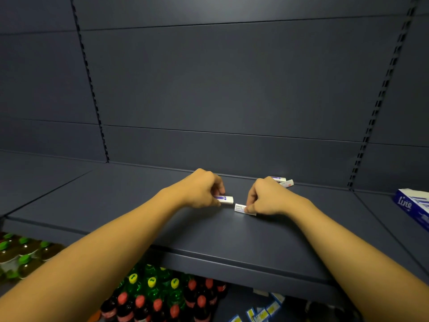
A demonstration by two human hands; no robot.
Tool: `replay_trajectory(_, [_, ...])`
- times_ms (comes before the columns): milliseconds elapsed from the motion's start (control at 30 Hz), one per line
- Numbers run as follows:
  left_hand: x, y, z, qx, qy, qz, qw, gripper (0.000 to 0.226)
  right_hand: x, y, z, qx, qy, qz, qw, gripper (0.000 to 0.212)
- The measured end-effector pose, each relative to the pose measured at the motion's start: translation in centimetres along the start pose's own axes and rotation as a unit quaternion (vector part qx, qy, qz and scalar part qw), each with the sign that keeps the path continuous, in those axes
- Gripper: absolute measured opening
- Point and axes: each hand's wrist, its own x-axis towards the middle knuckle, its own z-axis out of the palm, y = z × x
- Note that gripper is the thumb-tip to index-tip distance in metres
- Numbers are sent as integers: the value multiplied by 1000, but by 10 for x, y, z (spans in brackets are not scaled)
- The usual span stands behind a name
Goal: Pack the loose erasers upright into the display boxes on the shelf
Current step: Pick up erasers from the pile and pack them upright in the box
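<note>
My left hand (202, 189) pinches a white eraser with a blue sleeve (224, 199), held just above the dark shelf (130, 201). To its right, my right hand (267, 197) pinches a second white eraser (240, 208) that lies flat on the shelf. Two more loose erasers (283, 181) lie at the back of the shelf, just behind my right hand. A blue and white display box (412, 206) marked "line" stands on the neighbouring shelf at the far right edge; its inside is not visible.
The shelf's back panel (232, 89) rises directly behind my hands, with slotted uprights (371, 126) at either side. Below the shelf's front edge stand rows of bottles (162, 296) with red, yellow and green caps.
</note>
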Motion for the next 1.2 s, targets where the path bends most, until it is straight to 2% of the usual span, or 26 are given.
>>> replay_trajectory(167, [3,-2,1,-3,3,9,1000,21,-5,-5,-2,-34,-5,6,999,11])
replay_trajectory(333, [7,-4,3,-16,22,18,999,18,-12,-4,-7,-66,17,18,998,18])
replay_trajectory(467, [13,-2,2,-34,38,21,998,15,-19,2,-15,-70,33,38,996,16])
replay_trajectory(667, [34,8,8,-74,47,16,996,14,-27,18,-20,-75,148,100,981,18])
replay_trajectory(800, [55,19,15,-80,58,1,995,15,-34,33,-24,-113,194,157,962,17])
replay_trajectory(1200, [95,73,36,-43,67,42,996,14,-81,65,-32,-114,222,244,937,18])
